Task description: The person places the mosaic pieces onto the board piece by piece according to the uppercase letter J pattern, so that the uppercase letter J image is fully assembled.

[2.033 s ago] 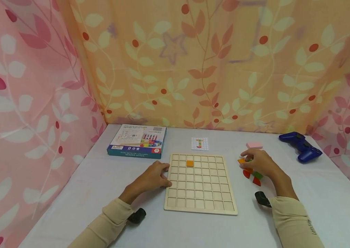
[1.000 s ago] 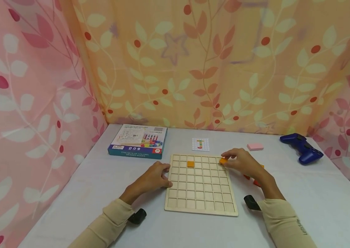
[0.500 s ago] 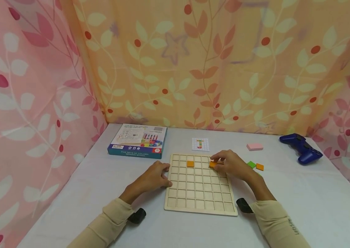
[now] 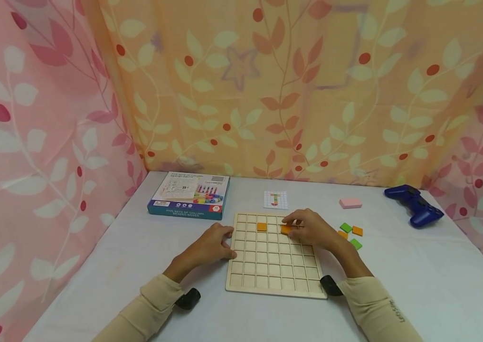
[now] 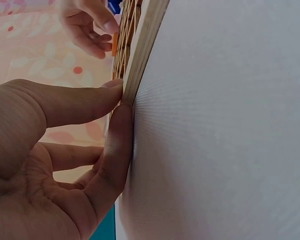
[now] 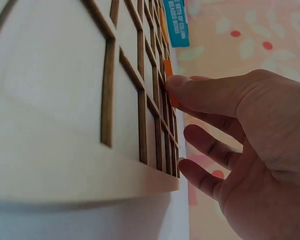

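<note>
White table [image 4: 275, 318] | right grip [image 4: 311, 229]: flat orange tile [image 4: 286, 230] | pale gridded board [image 4: 274, 270]

Soft even head-view light, faint shadows, dimmer wrist views

Yellow-orange leaf-print cloth [image 4: 241, 118] across upper centre; pink leaf-print cloth [image 4: 32, 118] at left and right edges; white-covered surface [image 4: 96, 285] across lower frame.

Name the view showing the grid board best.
The head view: almost the whole grid board shows from above. The left wrist shows only its edge and a thin strip of grid; the right wrist, a close, cropped part.
</note>
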Motion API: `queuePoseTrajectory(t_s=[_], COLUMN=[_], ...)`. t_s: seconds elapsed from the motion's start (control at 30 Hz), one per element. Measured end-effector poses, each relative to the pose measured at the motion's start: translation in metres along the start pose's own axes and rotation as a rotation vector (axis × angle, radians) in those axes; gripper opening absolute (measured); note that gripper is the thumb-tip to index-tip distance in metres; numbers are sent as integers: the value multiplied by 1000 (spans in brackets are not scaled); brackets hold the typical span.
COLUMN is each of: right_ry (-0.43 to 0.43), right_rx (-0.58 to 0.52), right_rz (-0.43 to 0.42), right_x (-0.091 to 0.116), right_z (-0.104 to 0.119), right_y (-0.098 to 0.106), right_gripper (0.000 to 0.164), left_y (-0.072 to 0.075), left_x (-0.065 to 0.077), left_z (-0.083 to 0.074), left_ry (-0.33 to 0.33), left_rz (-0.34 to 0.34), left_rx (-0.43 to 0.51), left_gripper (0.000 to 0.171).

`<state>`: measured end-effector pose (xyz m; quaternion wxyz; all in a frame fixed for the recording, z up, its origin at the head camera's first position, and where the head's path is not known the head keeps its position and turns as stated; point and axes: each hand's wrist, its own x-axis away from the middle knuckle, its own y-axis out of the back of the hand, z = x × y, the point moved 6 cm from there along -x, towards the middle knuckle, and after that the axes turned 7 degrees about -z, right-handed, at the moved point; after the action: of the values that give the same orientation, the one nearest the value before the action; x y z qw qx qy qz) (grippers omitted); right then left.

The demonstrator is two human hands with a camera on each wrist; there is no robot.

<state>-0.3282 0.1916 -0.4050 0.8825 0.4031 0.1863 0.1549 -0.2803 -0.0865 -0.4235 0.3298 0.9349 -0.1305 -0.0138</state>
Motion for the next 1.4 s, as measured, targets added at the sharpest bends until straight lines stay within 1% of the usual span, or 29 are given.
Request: queuePoseTrajectory(t_s=[0.23,0.33,0.47,0.73,0.93,1.0,1.13,1.3,1.4], right_ry=[-27,-22,-27,-83,-65,-69,-107,-155,-204], right_rx=[47,80,83,42,43,44,45,66,78], right_rz=[-9,-8,-1,-2,-10,-19,-41,-75,-92], right_x=[-2,-3,-3,-2,-1,0,4,13,19], right_z=[-1,-1,-1,0,0,-1,-6,-21,-34], right_y=[-1,-1,-1,-1,1,5,16,35,47], right_gripper=[31,31,31,32,33,33,34,35,37], left_y=[0,-1,-2,-2,-3,-3,-2,-1,0], left_x=[-2,-1,-2,-3,-3,-3,-2,-1,-1], left_z=[0,1,1,2,1,1,2,3,3], left_ry=[8,16,21,19,20,19,21,25,21], left_rz=[2,-2,-2,1,4,6,9,7,7], left_rx=[-5,-8,-11,-11,-9,-9,-5,-2,-8], left_gripper=[77,77,77,77,77,77,78,79,79])
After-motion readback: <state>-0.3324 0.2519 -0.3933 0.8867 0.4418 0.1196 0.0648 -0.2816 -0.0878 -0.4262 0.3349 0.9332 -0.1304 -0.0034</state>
